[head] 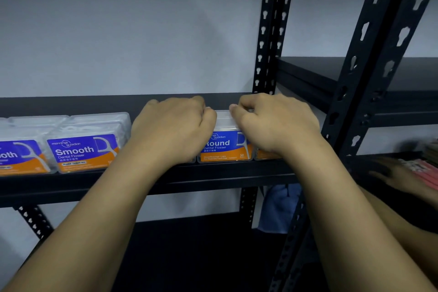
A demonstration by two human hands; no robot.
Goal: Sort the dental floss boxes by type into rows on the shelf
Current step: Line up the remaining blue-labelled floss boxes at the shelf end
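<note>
On the black shelf stand clear floss boxes with blue and orange labels. Two "Smooth" boxes sit at the left, with more clear boxes behind them. A "Round" box stands right of centre, and another box beside it is mostly hidden. My left hand lies curled over boxes left of the Round box and hides them. My right hand rests on the Round box's top right, thumb and fingers curled at its top edge.
Black perforated uprights stand just right of my hands, and a thicker post rises nearer to me. Another person's hand rests on pink items on the neighbouring shelf at lower right. A grey wall is behind.
</note>
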